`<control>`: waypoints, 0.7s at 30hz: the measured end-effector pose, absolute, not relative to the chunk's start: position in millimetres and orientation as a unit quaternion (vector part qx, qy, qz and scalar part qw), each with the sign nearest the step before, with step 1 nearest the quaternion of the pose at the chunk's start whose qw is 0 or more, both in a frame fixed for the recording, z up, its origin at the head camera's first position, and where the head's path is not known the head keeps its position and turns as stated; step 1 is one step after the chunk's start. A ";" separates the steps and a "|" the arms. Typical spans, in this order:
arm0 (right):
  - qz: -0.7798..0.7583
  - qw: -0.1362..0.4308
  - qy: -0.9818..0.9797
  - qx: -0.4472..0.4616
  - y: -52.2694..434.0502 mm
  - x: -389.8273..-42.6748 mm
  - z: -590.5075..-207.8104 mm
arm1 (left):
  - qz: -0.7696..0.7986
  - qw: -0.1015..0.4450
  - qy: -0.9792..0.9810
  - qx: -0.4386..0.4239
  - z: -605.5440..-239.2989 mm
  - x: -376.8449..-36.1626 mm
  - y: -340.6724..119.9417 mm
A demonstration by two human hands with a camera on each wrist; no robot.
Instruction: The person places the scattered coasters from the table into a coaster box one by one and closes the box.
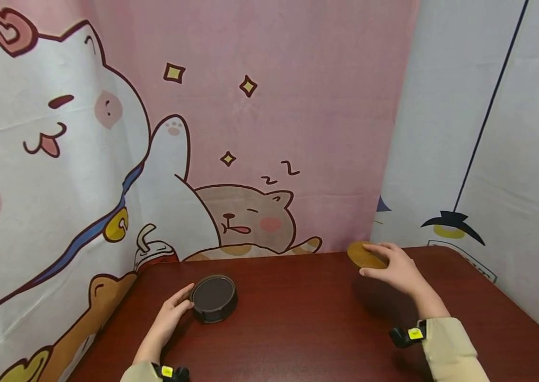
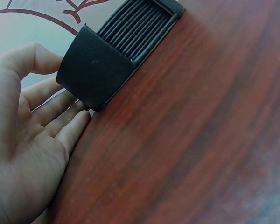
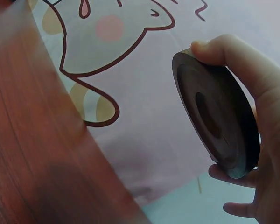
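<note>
A round black coaster holder (image 1: 213, 298) stands on the table at the left. In the left wrist view, a stack of black coasters (image 2: 139, 28) shows through the slot in its side. My left hand (image 1: 171, 314) touches the holder's left wall with thumb and fingertips, its fingers low beside the tabletop. At the right, my right hand (image 1: 395, 269) grips a thick round disc (image 1: 364, 255) by its edge, raised over the table and tilted. One face is yellowish brown; the side in the right wrist view looks dark, with a round recess.
The dark red wooden table (image 1: 293, 318) reaches back to a pink and white cloth (image 1: 336, 132) printed with cartoon animals. At the right the cloth turns pale (image 1: 527, 175). Small black wrist cameras (image 1: 405, 336) sit at both cuffs.
</note>
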State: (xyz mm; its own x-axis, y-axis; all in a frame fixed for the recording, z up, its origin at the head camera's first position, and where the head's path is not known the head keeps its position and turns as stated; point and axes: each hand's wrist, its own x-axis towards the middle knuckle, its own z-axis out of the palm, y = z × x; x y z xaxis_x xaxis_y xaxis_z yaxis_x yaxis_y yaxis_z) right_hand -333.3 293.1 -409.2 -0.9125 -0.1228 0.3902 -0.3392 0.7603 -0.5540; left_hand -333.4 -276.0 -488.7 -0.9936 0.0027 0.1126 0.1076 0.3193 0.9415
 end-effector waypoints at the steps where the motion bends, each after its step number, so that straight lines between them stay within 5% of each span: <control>1: 0.322 0.170 -0.923 0.127 292.2 -332.3 -407.8 | -0.582 0.045 -0.812 -0.033 -488.8 -333.3 -275.8; 21: 0.305 0.179 -0.925 0.140 278.5 -328.9 -397.8 | -0.579 0.046 -0.813 -0.036 -489.9 -332.5 -274.7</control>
State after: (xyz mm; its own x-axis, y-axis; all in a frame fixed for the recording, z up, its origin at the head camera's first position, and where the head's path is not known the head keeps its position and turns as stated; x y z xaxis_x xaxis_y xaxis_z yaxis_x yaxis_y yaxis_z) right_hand -328.9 278.5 -397.8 -0.8970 -0.1501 0.4158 -0.3682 0.7744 -0.5145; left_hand -332.5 -274.7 -489.9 -0.9931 0.0051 0.1176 0.1127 0.3273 0.9382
